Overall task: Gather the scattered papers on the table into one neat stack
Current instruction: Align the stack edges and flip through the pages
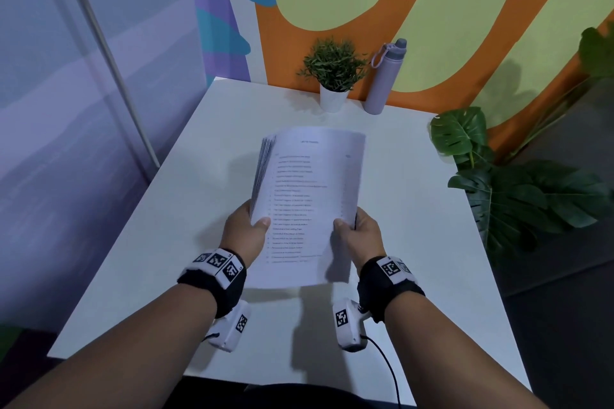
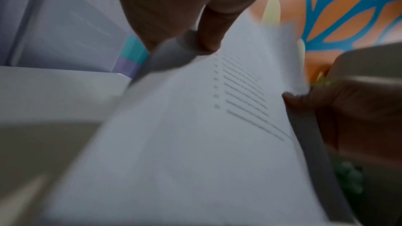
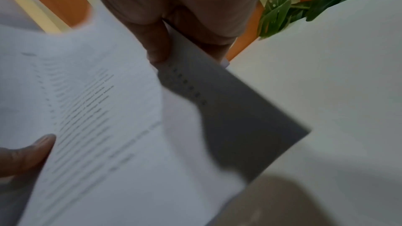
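A stack of white printed papers (image 1: 305, 196) is held above the white table (image 1: 199, 176), its top sheet showing lines of text. My left hand (image 1: 247, 226) grips the stack's left edge, thumb on top and fingers underneath. My right hand (image 1: 360, 231) grips the right edge the same way. The sheets fan slightly at the far left corner. In the left wrist view the papers (image 2: 185, 126) fill the middle, blurred, with my left thumb (image 2: 208, 28) pressing on them. In the right wrist view my right thumb (image 3: 156, 45) pinches the papers (image 3: 108, 109).
A small potted plant (image 1: 334, 76) and a lilac water bottle (image 1: 382, 80) stand at the table's far edge by the painted wall. A large leafy plant (image 1: 518, 183) stands off the right side. A glass partition runs along the left.
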Tool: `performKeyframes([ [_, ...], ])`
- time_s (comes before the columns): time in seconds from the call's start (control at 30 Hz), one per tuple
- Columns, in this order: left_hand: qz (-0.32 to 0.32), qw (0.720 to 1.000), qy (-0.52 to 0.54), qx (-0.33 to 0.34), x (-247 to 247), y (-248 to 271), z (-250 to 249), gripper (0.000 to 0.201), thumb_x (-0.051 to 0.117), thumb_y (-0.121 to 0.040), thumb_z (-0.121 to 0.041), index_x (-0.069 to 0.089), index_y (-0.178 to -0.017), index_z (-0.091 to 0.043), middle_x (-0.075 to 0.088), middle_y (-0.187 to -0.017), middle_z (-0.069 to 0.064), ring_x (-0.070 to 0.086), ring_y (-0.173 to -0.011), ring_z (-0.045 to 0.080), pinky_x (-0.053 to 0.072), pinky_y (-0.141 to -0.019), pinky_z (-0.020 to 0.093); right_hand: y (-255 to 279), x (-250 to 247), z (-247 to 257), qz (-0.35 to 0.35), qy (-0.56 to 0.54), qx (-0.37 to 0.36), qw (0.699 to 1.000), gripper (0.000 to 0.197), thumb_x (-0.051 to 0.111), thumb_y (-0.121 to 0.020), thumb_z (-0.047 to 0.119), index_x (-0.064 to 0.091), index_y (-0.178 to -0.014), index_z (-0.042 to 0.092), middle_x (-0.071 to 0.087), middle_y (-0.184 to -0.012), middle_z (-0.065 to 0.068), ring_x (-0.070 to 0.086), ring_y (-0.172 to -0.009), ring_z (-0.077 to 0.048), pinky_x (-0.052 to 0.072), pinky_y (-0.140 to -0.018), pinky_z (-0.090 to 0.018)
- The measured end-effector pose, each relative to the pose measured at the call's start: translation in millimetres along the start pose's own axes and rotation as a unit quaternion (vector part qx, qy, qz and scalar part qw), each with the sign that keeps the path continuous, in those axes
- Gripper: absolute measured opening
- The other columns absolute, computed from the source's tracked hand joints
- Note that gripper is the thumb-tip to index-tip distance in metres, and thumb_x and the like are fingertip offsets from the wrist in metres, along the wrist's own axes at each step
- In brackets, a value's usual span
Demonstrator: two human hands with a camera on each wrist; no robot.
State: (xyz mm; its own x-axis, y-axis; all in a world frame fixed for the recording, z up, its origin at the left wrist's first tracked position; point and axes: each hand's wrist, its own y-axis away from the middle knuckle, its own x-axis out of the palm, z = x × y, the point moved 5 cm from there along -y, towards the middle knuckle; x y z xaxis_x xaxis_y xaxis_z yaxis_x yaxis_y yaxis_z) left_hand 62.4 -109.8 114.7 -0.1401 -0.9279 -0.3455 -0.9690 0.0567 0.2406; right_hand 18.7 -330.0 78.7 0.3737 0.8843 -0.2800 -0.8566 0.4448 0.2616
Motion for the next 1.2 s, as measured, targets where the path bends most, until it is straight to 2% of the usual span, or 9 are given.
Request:
performKeyframes([
  [0.2,-0.040,0.996,0.024,-0.076,-9,-12,8,0.015,0.050,-0.083,-0.004,0.059,-0.090,-0.014,0.065,-0.094,0.009,0.062,-0.085,0.028,0.051,-0.078,0.034,4,4,-5,0.057,0.089,-0.004,0.994,0.020,0.045,-0.094,0.024,0.052,-0.092,0.005,0.057,-0.083,-0.005,0.052,-0.077,-0.021,0.043,-0.073,-0.031],
  [0.43,0.055,0.991,0.091,-0.078,0,5,26,0.022,0.059,-0.084,-0.011,0.061,-0.101,-0.025,0.068,-0.104,0.001,0.065,-0.099,0.026,0.051,-0.093,0.048,-7,-7,-12,-0.009,0.055,0.017,0.998,0.027,0.046,-0.090,0.013,0.032,-0.067,0.016,0.036,-0.073,-0.008,0.035,-0.069,-0.017,0.033,-0.066,-0.028],
  [0.63,0.034,0.998,0.047,-0.030,7,26,25,0.029,0.044,-0.092,-0.013,0.045,-0.120,-0.018,0.059,-0.110,0.005,0.063,-0.085,0.023,0.054,-0.049,0.027,-11,-10,-6,-0.021,0.030,0.018,0.999,0.027,0.049,-0.086,0.020,0.031,-0.066,0.013,0.038,-0.073,-0.009,0.037,-0.068,-0.020,0.037,-0.067,-0.030],
  [0.7,0.004,1.000,0.009,-0.016,-1,18,20,0.030,0.042,-0.091,-0.013,0.045,-0.121,-0.020,0.058,-0.108,0.006,0.062,-0.081,0.024,0.048,-0.046,0.025,-8,-1,-8,0.017,-0.011,0.038,0.999,0.027,0.052,-0.082,0.033,0.047,-0.078,0.008,0.058,-0.081,-0.015,0.057,-0.074,-0.031,0.053,-0.081,-0.043],
  [0.8,-0.011,1.000,-0.012,-0.002,-13,7,16,0.032,0.041,-0.091,-0.011,0.046,-0.122,-0.018,0.059,-0.105,0.008,0.060,-0.071,0.020,0.044,-0.044,0.023,-4,14,-17,0.084,-0.061,0.070,0.992,0.032,0.055,-0.079,0.041,0.057,-0.101,0.018,0.069,-0.106,-0.015,0.066,-0.098,-0.036,0.050,-0.092,-0.055],
  [0.93,-0.002,1.000,-0.008,0.000,-19,-1,16,0.033,0.041,-0.092,-0.012,0.046,-0.123,-0.021,0.057,-0.110,0.004,0.056,-0.083,0.016,0.048,-0.050,0.024,-2,20,-9,0.067,-0.057,0.054,0.995,0.041,0.052,-0.078,0.037,0.049,-0.101,0.003,0.058,-0.087,-0.014,0.052,-0.077,-0.019,0.043,-0.071,-0.035],
  [1.03,-0.018,0.998,0.058,-0.018,-21,-5,22,0.022,0.044,-0.093,-0.020,0.050,-0.114,-0.021,0.062,-0.108,0.007,0.058,-0.069,0.016,0.045,-0.050,0.027,-4,20,3,0.032,-0.052,0.036,0.997,0.043,0.049,-0.078,0.030,0.041,-0.098,-0.007,0.046,-0.083,-0.004,0.042,-0.075,-0.017,0.039,-0.070,-0.031],
  [1.13,-0.066,0.960,0.258,-0.087,-19,-5,30,0.024,0.050,-0.092,-0.038,0.056,-0.107,-0.020,0.062,-0.087,0.001,0.054,-0.046,0.010,0.040,-0.047,0.022,-9,20,16,0.017,-0.078,0.040,0.996,0.015,0.048,-0.088,0.017,0.045,-0.085,0.003,0.049,-0.083,-0.006,0.045,-0.072,-0.019,0.045,-0.058,-0.026],
  [1.2,-0.041,0.933,0.335,-0.126,-6,-1,32,0.023,0.053,-0.090,-0.041,0.056,-0.096,-0.020,0.056,-0.082,-0.002,0.058,-0.053,0.011,0.041,-0.050,0.022,-11,22,23,0.013,-0.098,0.043,0.994,0.011,0.044,-0.092,0.010,0.046,-0.081,0.011,0.051,-0.084,-0.007,0.047,-0.068,-0.020,0.044,-0.042,-0.022],
])
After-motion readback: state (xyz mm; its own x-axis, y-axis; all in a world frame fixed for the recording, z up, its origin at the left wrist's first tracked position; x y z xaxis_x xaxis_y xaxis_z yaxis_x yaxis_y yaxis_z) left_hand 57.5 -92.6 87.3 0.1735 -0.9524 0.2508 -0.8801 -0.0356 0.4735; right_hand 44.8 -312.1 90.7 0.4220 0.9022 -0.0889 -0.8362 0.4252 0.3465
